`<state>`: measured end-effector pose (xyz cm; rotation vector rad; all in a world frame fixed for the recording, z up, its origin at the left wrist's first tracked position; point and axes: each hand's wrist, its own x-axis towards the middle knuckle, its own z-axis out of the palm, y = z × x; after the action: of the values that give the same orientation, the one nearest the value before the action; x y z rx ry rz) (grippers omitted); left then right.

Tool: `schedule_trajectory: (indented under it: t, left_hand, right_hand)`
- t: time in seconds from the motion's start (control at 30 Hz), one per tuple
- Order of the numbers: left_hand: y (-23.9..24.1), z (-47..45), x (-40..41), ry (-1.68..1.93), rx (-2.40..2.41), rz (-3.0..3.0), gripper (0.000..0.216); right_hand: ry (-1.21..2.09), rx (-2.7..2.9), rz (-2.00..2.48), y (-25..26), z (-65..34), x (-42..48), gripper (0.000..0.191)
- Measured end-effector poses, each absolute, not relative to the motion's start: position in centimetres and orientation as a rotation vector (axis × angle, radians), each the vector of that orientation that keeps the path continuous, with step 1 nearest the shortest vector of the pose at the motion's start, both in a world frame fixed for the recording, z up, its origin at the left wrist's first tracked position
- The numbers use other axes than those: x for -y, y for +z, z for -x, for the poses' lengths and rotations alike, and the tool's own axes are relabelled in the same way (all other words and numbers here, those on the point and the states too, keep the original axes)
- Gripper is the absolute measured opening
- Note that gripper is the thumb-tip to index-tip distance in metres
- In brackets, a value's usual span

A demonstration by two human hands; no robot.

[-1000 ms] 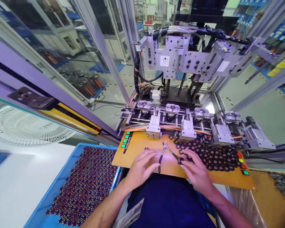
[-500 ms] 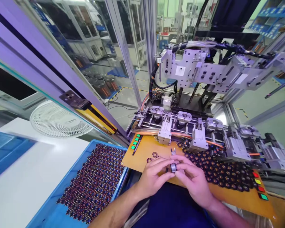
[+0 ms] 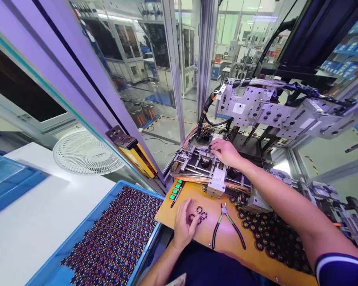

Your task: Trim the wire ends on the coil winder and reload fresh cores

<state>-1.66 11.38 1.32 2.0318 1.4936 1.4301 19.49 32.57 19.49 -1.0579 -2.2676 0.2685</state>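
Observation:
My left hand (image 3: 184, 225) rests low over the orange board (image 3: 204, 234), thumb and fingers apart around a few small copper-wound ring cores (image 3: 199, 209). One core shows between the thumb and fingers. My right hand (image 3: 225, 152) reaches forward to the leftmost metal fixture (image 3: 205, 153) of the machine. Its fingertips are pinched together at the fixture's top; what sits between them is too small and dark to name. A pair of side cutters (image 3: 224, 210) lies on the board with its handles spread, right of the cores.
A blue tray (image 3: 119, 184) full of similar cores stands to the left. Many dark rings (image 3: 271, 234) cover the board's right part, under my right forearm. Green buttons (image 3: 174, 191) line its left edge. A metal gantry plate (image 3: 256, 107) hangs above, and a white fan (image 3: 88, 153) stands left.
My hands were together over the board, holding a small metallic ring piece. They have separated: the right went forward to the fixture, the left down to the cores. The view has shifted.

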Motion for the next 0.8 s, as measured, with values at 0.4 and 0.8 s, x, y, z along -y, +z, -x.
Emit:
schedule_trajectory:
  t: [0.4,0.8]
  left_hand:
    - [0.8,1.6,-11.4,1.351,-1.522,-1.951,0.048]
    - [1.0,1.6,-11.5,1.304,-1.53,-1.944,0.046]
  right_hand:
    - [0.173,2.562,1.136,17.8,-18.7,-34.9,0.01]
    - [0.025,2.702,1.411,20.2,-16.9,-33.7,0.009]
